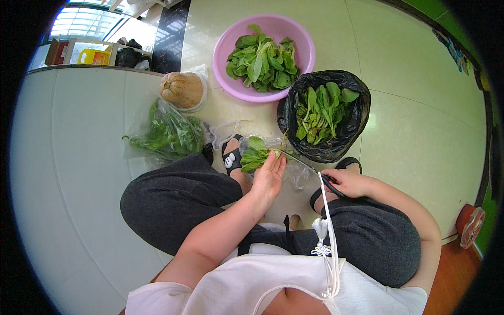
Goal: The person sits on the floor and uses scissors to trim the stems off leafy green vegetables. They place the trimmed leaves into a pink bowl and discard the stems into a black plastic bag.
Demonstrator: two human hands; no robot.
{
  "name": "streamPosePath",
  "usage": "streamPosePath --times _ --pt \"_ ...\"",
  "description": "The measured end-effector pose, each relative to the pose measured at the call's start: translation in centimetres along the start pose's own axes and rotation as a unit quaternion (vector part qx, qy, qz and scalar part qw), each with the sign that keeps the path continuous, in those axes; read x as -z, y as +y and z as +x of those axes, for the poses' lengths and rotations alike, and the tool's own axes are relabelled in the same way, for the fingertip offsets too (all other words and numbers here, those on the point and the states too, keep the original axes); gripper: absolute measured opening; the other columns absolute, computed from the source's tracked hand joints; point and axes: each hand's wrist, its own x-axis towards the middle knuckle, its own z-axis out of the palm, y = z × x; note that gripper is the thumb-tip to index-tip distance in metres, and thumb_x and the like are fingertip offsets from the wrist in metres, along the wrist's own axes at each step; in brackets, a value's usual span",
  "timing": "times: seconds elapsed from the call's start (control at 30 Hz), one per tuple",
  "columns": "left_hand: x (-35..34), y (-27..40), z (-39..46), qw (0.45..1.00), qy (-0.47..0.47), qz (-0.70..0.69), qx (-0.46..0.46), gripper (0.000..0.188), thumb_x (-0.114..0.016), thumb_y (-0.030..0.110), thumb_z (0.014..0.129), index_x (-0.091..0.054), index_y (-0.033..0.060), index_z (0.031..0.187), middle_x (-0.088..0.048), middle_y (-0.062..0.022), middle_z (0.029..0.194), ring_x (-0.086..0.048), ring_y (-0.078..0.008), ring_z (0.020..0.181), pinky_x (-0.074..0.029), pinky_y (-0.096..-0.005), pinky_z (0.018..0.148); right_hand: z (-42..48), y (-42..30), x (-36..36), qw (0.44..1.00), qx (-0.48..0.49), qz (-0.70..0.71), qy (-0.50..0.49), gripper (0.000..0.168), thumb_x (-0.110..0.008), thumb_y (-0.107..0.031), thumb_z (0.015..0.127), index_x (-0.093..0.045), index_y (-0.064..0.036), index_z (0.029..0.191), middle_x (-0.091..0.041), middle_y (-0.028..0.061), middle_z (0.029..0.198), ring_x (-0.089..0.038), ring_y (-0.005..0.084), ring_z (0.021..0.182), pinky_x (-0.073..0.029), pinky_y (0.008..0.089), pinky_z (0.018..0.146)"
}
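My left hand point(268, 175) holds a small leafy green plant point(254, 157) by its base, with the leaves pointing left and thin roots at the right end. In my right hand point(348, 183) are black-handled scissors point(330, 185), their blades reaching up to the root end of the plant. Whether the blades touch the stem is hard to tell. Just beyond my right hand stands a black plastic bag point(359, 130) with its mouth spread, holding leafy greens point(325, 110). A pink basin point(222, 73) farther off contains more leafy greens point(262, 59).
At the left, green peppers point(173, 132) lie in a clear plastic bag, near a pumpkin point(182, 89) in a thin bag. Crumpled clear plastic point(297, 175) lies on the floor between my sandalled feet. A yellow jug point(94, 57) stands by the window. A red round object point(469, 225) sits at the right wall.
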Motion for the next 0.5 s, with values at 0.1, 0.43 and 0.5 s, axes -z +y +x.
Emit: streamPosePath --times 0.1,0.43,0.5 --pt "0.0 -0.1 -0.2 1.000 0.001 0.004 -0.006 0.031 -0.066 0.012 0.088 -0.052 0.0026 0.114 -0.061 -0.0096 0.110 -0.059 -0.0232 0.105 -0.049 -0.0332 0.095 -0.2 -0.6 0.1 1.000 0.000 0.007 -0.009 0.042 -0.057 -0.031 0.091 -0.053 0.000 0.118 -0.063 0.0217 0.105 -0.061 0.0354 0.097 -0.047 0.0412 0.083" --pt "1.6 -1.2 0.5 1.000 0.030 0.003 0.008 0.036 -0.064 0.012 0.089 -0.048 0.0010 0.120 -0.058 -0.0116 0.117 -0.057 -0.0257 0.111 -0.049 -0.0341 0.097 -0.2 -1.1 -0.3 0.991 -0.071 0.093 -0.070 0.031 -0.054 -0.031 0.093 -0.056 -0.003 0.107 -0.061 0.0095 0.077 -0.062 0.0197 0.066 -0.049 0.0342 0.061" --pt "1.9 -1.5 0.6 0.999 0.050 0.000 0.014 0.036 -0.063 0.012 0.090 -0.047 0.0003 0.120 -0.058 -0.0118 0.118 -0.057 -0.0259 0.112 -0.049 -0.0343 0.097 -0.1 -0.7 -0.5 0.987 -0.082 0.112 -0.082 0.029 -0.053 -0.030 0.094 -0.056 -0.003 0.105 -0.061 0.0079 0.075 -0.061 0.0178 0.063 -0.049 0.0331 0.058"
